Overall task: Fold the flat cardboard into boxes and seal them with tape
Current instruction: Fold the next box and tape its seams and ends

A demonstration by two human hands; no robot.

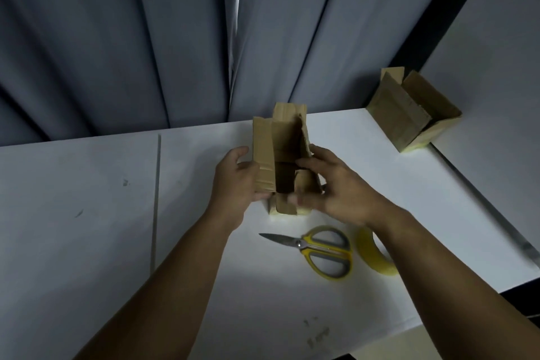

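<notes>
I am looking down at the small cardboard box (264, 155), which is being held over the middle of the white tabletop (87, 213) with its flaps pointing up and its opening facing me. The left grip (236, 181) is holding the box by its left wall, with the fingers curling round the edge of the cardboard. The right grip (336, 187) is holding the right side, with the thumb pressing on the right flap and the fingers curling at the near wall. These fingers are blurred, so I cannot tell exactly where they are touching. A strip of yellow tape (304, 211) is showing along the bottom of the box. I cannot tell whether the box is resting on the tabletop or hanging just above it. Nearer to me, the scissors (324, 251) with yellow and grey handles are lying closed, blades pointing left. Just beside them a yellow tape roll (375, 260) is lying partly hidden behind the right forearm. A second open box (409, 117) is sitting well apart at the far right, and a grey curtain (146, 38) is hanging behind the tabletop.
</notes>
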